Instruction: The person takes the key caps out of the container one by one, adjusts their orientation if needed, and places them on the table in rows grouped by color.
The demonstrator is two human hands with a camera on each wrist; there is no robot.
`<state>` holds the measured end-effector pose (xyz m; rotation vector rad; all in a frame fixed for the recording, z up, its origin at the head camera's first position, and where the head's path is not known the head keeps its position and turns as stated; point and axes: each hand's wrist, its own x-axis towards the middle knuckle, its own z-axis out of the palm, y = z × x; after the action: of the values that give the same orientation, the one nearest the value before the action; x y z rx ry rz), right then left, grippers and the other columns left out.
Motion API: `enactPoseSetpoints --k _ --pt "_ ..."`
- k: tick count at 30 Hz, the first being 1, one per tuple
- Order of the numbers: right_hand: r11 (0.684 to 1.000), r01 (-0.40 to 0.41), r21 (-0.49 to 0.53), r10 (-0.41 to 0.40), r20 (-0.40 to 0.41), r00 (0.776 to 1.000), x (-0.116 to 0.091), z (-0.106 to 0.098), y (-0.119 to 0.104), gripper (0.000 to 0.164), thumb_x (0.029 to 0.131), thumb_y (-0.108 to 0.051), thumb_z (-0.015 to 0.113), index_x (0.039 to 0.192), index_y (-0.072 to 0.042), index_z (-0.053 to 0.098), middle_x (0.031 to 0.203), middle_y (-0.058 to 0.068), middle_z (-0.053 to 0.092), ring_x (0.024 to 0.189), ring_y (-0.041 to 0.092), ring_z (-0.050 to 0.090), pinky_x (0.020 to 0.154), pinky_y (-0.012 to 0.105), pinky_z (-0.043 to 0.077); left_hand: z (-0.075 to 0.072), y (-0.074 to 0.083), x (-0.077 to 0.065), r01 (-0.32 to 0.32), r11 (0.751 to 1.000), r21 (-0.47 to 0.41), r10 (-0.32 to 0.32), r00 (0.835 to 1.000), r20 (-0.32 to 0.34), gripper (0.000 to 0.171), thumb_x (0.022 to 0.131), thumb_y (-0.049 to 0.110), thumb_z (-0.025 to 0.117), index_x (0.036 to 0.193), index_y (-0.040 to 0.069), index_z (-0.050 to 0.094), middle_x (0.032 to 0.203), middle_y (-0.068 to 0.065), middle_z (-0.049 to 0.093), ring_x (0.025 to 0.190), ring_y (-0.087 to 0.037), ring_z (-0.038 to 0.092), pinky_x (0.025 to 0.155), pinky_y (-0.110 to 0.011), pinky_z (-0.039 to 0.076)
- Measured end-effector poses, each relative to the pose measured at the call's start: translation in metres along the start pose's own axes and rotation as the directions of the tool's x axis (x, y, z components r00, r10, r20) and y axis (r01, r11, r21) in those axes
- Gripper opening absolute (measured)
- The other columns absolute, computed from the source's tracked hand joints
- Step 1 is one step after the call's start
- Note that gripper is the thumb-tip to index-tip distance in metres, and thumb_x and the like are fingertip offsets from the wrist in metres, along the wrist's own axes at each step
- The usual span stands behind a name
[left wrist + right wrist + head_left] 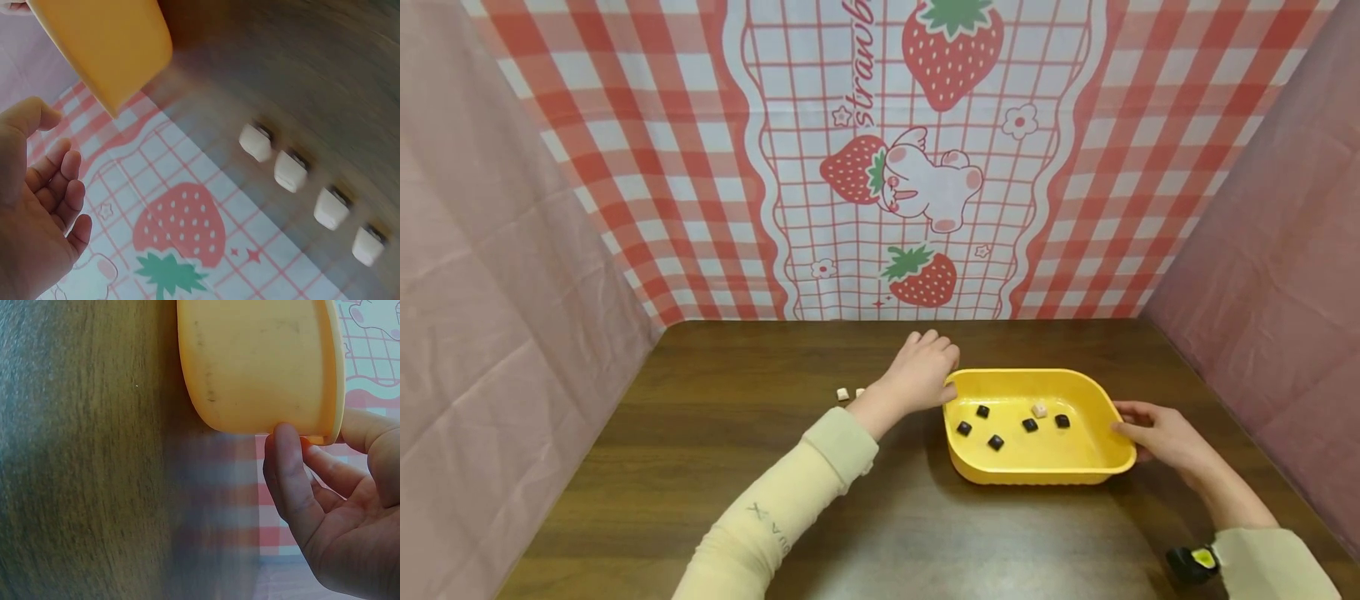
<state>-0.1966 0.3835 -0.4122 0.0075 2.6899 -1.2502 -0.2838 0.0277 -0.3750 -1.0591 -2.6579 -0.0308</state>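
Observation:
A yellow plastic tub [1041,477] stands on the table, holding several black keycaps [996,442] and one white keycap [1039,410]. My right hand [1165,433] grips the tub's right end, its thumb over the rim and the fingers against the outside wall. At the opposite end, my left hand [921,371] hovers by the left rim. Its fingers are loosely bent and nothing lies in the palm, as the left wrist view shows. Several white keycaps [290,171] sit in a row on the table beyond my left forearm, which partly hides them in the head view.
The brown wooden table [700,467] ends at a checked strawberry-print cloth [925,208] hanging behind it. Pink cloths [512,250] hang along both sides. A black device with a yellow-green patch [1193,564] sits by my right sleeve.

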Motion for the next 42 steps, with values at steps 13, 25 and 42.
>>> enactPoseSetpoints --k 13,25,42 --pt "1.000 -0.008 -0.024 0.008 -0.001 1.000 0.000 -0.001 0.002 0.064 0.094 -0.026 0.056 0.134 0.018 0.033 0.118 0.033 0.054 0.077 0.012 0.063 0.065 0.031 0.055 0.003 0.031 0.026 0.003 0.999 -0.041 -0.002 0.999 0.038 0.025 0.082 0.040 0.062 0.099 0.022 0.058 0.092 0.010 0.052 0.087 -0.011 0.039 0.077 -0.028 0.030" --pt "1.000 -0.005 -0.005 0.005 0.001 1.000 0.000 0.000 0.002 0.064 0.094 -0.026 0.056 0.135 0.018 0.033 0.117 0.033 0.053 0.078 0.012 0.064 0.066 0.033 0.055 0.009 0.063 0.047 0.019 1.000 0.009 -0.019 0.998 0.056 0.027 0.083 0.047 0.060 0.094 0.023 0.054 0.091 0.010 0.051 0.087 -0.011 0.039 0.077 -0.028 0.029" --pt "1.000 0.005 -0.029 -0.005 -0.004 1.000 -0.001 0.000 0.001 0.062 0.094 -0.024 0.057 0.134 0.017 0.034 0.115 0.031 0.055 0.076 0.011 0.062 0.064 0.031 0.055 0.010 0.116 0.067 0.101 0.995 0.003 -0.100 0.985 0.138 0.037 0.084 0.056 0.057 0.105 0.026 0.055 0.097 0.012 0.052 0.095 -0.011 0.040 0.083 -0.028 0.030"
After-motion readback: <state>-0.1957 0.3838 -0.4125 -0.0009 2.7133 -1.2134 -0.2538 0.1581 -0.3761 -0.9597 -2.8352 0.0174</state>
